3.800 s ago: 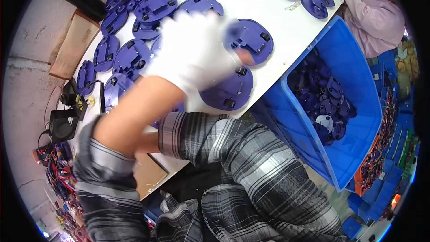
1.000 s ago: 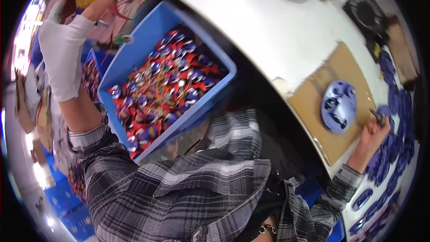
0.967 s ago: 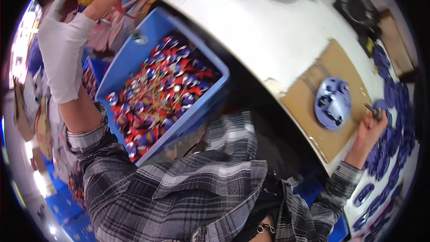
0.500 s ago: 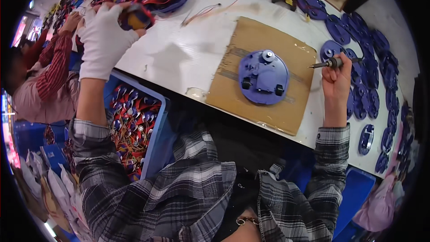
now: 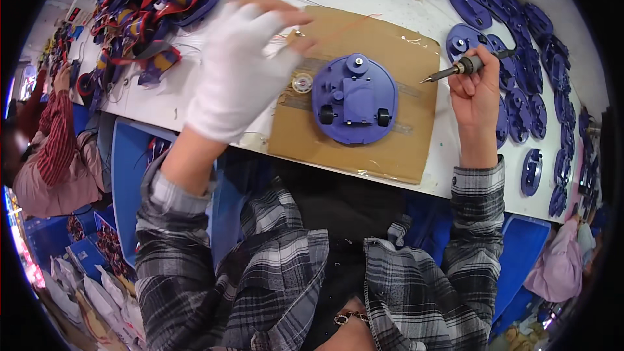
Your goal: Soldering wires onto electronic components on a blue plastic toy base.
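My right hand (image 5: 473,84) grips a soldering iron (image 5: 465,67) like a pen, its tip pointing left over the cardboard's right side. On the cardboard sheet (image 5: 286,136) lies a round purple plastic base (image 5: 357,131) with two small black wheels and a raised boxy housing. My left hand (image 5: 237,68), in a white glove with bare fingertips, is above the sheet's left edge. Its thumb and forefinger are bent around a small blurred thing, with thin orange-red wire near them. Below these fingers is a small clear round disc (image 5: 303,82), beside the base.
Red, blue and yellow wired parts (image 5: 159,3) are heaped at the back left. Many purple bases (image 5: 520,114) line the right side. A blue bin (image 5: 127,175) stands below the table's left edge. Another person's striped sleeve (image 5: 58,136) shows at far left.
My left hand has moved right, from the heap of coloured parts to the cardboard's left edge. The clear disc now shows beside the base. My right hand still has the soldering iron.
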The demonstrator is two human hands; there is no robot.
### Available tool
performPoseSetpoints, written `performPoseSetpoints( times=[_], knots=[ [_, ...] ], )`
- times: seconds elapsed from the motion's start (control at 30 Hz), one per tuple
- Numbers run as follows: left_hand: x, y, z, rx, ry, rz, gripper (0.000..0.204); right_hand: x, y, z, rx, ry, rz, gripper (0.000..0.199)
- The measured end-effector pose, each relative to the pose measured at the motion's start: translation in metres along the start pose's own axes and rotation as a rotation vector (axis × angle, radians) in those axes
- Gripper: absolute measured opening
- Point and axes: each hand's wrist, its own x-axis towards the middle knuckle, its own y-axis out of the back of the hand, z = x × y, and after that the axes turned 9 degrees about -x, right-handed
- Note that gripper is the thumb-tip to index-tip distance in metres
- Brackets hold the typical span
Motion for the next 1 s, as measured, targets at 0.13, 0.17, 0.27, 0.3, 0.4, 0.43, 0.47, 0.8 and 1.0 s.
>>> performPoseSetpoints(
  times=[0.13, 0.17, 0.27, 0.3, 0.4, 0.43, 0.47, 0.8, 1.0],
  knots=[
    [0.045, -0.062, 0.008, -0.134, 0.229, -0.063, 0.023, -0.004, -0.004, -0.003, -0.006, 0.004, -0.006, 0.023],
    [0.057, -0.077, 0.001, -0.139, 0.226, -0.060, 0.023, -0.006, -0.005, -0.004, -0.010, -0.002, -0.002, 0.023],
    [0.080, -0.109, -0.014, -0.084, 0.352, -0.444, 0.024, -0.008, -0.007, -0.003, -0.013, -0.016, 0.012, 0.023],
    [0.085, -0.113, -0.016, -0.094, 0.345, -0.424, 0.022, -0.008, -0.007, -0.003, -0.027, -0.005, 0.011, 0.023],
    [0.085, -0.119, -0.011, -0.118, 0.338, -0.396, 0.020, -0.010, -0.007, 0.001, -0.054, 0.008, 0.018, 0.023],
    [0.078, -0.117, -0.011, -0.113, 0.279, -0.267, 0.019, -0.011, -0.008, 0.003, -0.052, 0.005, 0.033, 0.024],
    [0.069, -0.114, -0.011, -0.107, 0.221, -0.138, 0.018, -0.012, -0.010, 0.004, -0.050, 0.001, 0.045, 0.024],
    [-0.035, -0.038, 0.050, -0.361, 0.330, 0.019, 0.009, -0.020, -0.031, 0.025, -0.096, -0.022, 0.109, 0.024],
    [-0.044, -0.034, 0.056, -0.367, 0.394, -0.042, 0.016, -0.023, -0.035, 0.030, -0.120, -0.025, 0.114, 0.024]
  ],
)
